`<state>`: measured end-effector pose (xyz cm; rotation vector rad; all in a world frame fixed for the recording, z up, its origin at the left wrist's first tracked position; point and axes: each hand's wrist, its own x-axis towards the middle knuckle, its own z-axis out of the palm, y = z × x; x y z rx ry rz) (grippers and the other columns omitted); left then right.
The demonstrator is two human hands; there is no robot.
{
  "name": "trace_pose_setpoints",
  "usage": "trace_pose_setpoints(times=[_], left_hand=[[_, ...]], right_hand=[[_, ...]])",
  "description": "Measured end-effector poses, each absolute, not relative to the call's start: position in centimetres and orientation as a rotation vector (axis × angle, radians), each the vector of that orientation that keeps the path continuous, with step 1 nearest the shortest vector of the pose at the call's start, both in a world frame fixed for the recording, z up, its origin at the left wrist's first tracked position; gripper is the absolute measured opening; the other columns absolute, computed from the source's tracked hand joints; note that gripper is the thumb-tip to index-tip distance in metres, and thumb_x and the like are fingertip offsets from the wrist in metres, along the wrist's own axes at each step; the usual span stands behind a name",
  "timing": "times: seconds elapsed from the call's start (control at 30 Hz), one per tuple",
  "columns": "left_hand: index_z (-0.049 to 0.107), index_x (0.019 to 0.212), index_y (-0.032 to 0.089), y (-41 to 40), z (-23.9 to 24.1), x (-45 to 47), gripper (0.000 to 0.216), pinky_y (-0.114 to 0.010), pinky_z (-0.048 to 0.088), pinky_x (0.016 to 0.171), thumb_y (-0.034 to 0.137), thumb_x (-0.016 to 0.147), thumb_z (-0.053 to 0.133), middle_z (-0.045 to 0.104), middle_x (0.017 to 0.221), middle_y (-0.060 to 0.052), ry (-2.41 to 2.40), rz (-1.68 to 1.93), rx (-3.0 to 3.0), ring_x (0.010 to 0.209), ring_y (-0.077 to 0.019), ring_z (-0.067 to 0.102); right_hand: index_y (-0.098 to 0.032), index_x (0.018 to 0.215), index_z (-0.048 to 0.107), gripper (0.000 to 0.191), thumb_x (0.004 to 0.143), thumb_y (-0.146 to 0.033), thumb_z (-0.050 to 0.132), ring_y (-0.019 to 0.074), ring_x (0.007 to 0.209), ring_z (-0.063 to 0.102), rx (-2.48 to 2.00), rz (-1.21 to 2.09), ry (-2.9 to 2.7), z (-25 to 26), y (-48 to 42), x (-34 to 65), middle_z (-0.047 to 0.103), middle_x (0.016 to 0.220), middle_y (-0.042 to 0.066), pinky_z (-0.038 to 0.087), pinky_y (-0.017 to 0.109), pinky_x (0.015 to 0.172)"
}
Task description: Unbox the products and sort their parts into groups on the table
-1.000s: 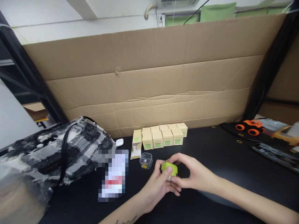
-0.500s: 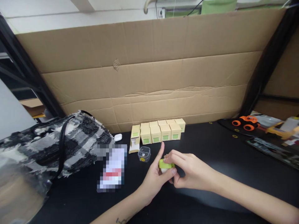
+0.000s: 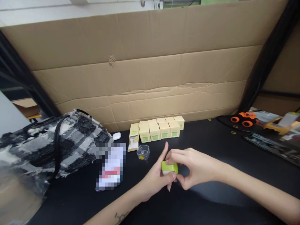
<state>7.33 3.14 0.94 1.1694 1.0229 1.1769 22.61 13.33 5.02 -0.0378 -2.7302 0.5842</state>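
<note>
A big black-and-white checked bag [image 3: 58,143] lies at the far left, at about 9 o'clock on the black counter [image 3: 211,150]. Just right of the bag is a small white case [image 3: 116,136]. Below the case, at about 7 o'clock from it, lies a flat packet [image 3: 110,167] whose print is blurred out.

Next comes a row of little tan boxes [image 3: 159,129] with green squares on the front. They stand close together against the brown cardboard wall [image 3: 150,68]. The box at the left end of the row is open [image 3: 133,140]. A small clear cup [image 3: 143,152] sits just in front of it, at about 5 o'clock, with something tiny inside.

In the middle, the two hands meet. The left hand [image 3: 157,176] comes from 7 o'clock and is curled around a small green and white box [image 3: 169,167], with one finger sticking up. The right hand [image 3: 197,167] comes from 4 o'clock and pinches the same box from the top and side. The box is held between both hands, just above the counter, at about 5 o'clock from the clear cup.

At the far right, at about 2 o'clock from the hands, an orange toy truck [image 3: 242,118] sits near more toys that are too blurry to name.
</note>
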Motion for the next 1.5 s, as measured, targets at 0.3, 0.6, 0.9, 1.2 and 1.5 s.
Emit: trace_pose_setpoints(times=[0.3,0.6,0.9,1.2,1.5], left_hand=[[-0.033,0.136,0.026,3.4,1.9,6.5,0.12,-0.022,0.043,0.052,0.025,0.073,0.069,0.062,0.074,0.003,1.025,0.876,1.227,0.051,-0.007,0.051],[0.035,0.11,0.018,8.1,1.7,6.6,0.05,-0.027,0.041,0.061,0.024,0.072,0.067,0.053,0.075,0.002,1.427,1.063,1.413,0.063,-0.0116,0.051],[0.063,0.088,0.021,9.3,0.8,5.3,0.037,-0.043,0.031,0.095,0.021,0.054,0.076,0.051,0.088,-0.003,1.644,1.36,1.451,0.098,-0.0273,0.047],[0.063,0.084,0.016,7.2,1.7,8.2,0.024,-0.029,0.047,0.067,0.039,0.08,0.058,0.063,0.077,-0.003,1.289,1.492,1.226,0.071,-0.017,0.058],[0.07,0.089,0.015,7.7,1.4,7.3,0.028,-0.032,0.046,0.078,0.038,0.073,0.069,0.071,0.089,-0.007,1.202,1.607,1.1,0.085,-0.0222,0.063]], right_hand=[[-0.021,0.098,0.051,0.036,0.065,-0.013,0.064,0.0123,0.068,0.057,0.007,0.908,-2.723,5.5,15.2,23.5,0.061,0.084,-0.001,0.048,0.023,0.062],[-0.02,0.101,0.044,0.041,0.071,-0.029,0.07,0.0138,0.081,0.052,-0.324,1.157,-2.33,3.6,20.2,23.2,0.051,0.093,0.001,0.046,0.026,0.065],[-0.02,0.102,0.048,0.039,0.073,-0.037,0.069,0.0162,0.084,0.052,-0.426,1.059,-2.265,2.9,21.7,23.8,0.052,0.099,0.004,0.047,0.028,0.064],[-0.021,0.106,0.049,0.035,0.076,-0.024,0.067,0.0186,0.098,0.055,-0.186,1.03,-2.302,3.1,16.8,22.9,0.055,0.109,0.006,0.046,0.038,0.088],[-0.015,0.086,0.06,0.033,0.076,-0.045,0.067,0.013,0.064,0.063,-0.435,1.543,-2.0,2.0,18.5,22.2,0.066,0.07,0.002,0.054,0.032,0.068]])
